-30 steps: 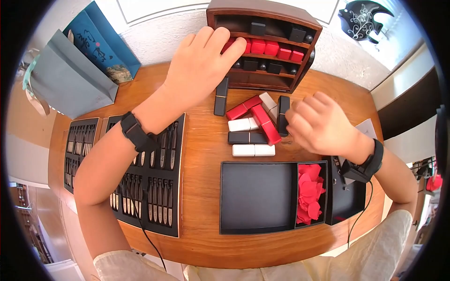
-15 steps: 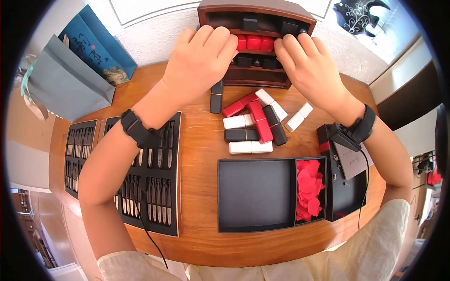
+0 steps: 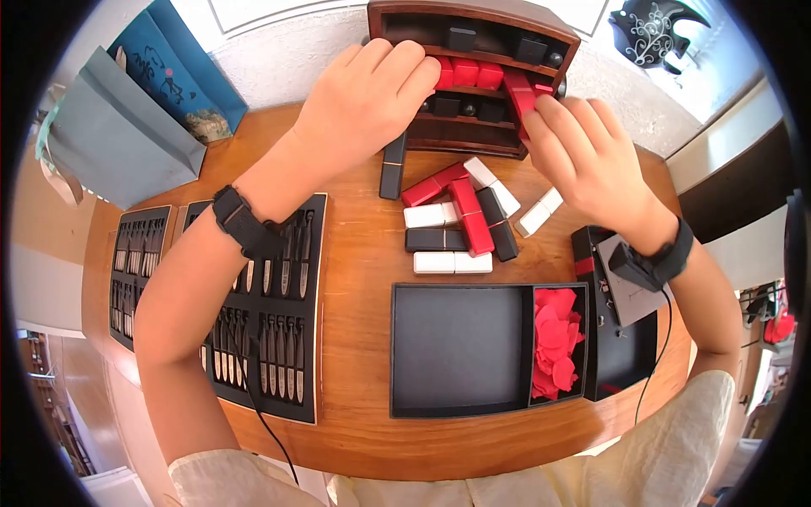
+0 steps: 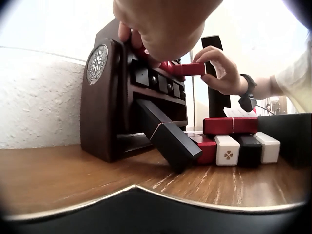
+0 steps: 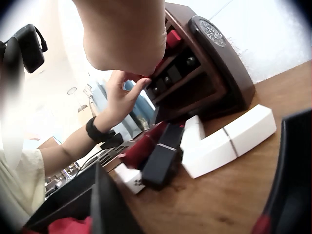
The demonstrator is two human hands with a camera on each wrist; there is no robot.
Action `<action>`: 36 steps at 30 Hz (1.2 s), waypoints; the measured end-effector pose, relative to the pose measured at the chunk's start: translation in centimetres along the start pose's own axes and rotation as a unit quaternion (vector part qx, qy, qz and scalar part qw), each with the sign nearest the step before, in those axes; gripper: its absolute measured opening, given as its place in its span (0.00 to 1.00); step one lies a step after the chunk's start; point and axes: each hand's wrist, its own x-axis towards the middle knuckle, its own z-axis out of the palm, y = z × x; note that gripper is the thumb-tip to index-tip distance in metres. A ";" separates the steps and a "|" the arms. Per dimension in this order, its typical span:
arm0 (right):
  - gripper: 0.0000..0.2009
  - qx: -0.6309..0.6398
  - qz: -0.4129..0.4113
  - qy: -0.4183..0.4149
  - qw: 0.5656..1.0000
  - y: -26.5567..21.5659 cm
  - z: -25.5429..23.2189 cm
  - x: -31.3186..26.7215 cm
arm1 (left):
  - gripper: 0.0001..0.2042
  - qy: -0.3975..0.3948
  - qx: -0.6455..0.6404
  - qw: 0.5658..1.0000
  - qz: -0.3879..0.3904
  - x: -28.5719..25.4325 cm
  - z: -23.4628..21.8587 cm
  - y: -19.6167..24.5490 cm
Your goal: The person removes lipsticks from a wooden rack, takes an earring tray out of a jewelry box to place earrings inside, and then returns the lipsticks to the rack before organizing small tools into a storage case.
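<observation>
A brown wooden shelf rack point(image 3: 481, 19) stands at the back, with red lipstick tubes point(image 3: 465, 74) in a row on its middle shelf. At the right end, my right hand point(image 3: 587, 152) pinches one red lipstick tube point(image 4: 192, 69) between thumb and fingers; it sticks out frontward from the row. My left hand point(image 3: 363, 93) is at the row's left end, its thumb and fingertips round a red lipstick tube point(image 4: 141, 51), mostly hidden by the hand. Below, a pile of red, black and white lipstick tubes point(image 3: 470, 215) lies on the table. One black tube point(image 4: 163, 131) leans against the rack.
In front sits a black box point(image 3: 460, 346) with red petals point(image 3: 555, 342) in its side compartment. Another black tray point(image 3: 625, 359) holds a grey card. Cases of slim tools point(image 3: 283, 355) lie on the left, with blue paper bags point(image 3: 135, 127) behind. Cables trail from both wrists.
The right hand moved from the pile up to the rack, then drew a red lipstick tube partly out. A white tube now lies apart, right of the pile. The left hand stayed at the rack.
</observation>
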 end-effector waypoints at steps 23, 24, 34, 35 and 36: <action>0.11 0.495 0.465 -0.333 0.654 -0.4 -2.1 -2.6 | 0.16 -0.014 -0.023 1.000 -0.003 -0.3 -0.4 -0.1; 0.11 0.500 0.467 -0.340 0.645 -0.5 -1.7 -2.7 | 0.17 -0.017 -0.030 0.999 -0.016 -0.2 -0.4 0.1; 0.13 0.236 0.272 -0.208 0.910 -1.0 -1.1 -0.9 | 0.19 -0.060 0.050 0.997 -0.016 0.5 -0.3 0.8; 0.15 0.165 0.232 -0.150 0.947 -0.5 -0.9 -0.4 | 0.19 -0.060 0.049 0.997 -0.016 0.4 -0.4 0.7; 0.17 0.092 0.189 -0.090 0.973 0.0 -0.7 0.0 | 0.19 -0.056 0.044 0.997 -0.011 0.4 -0.4 0.7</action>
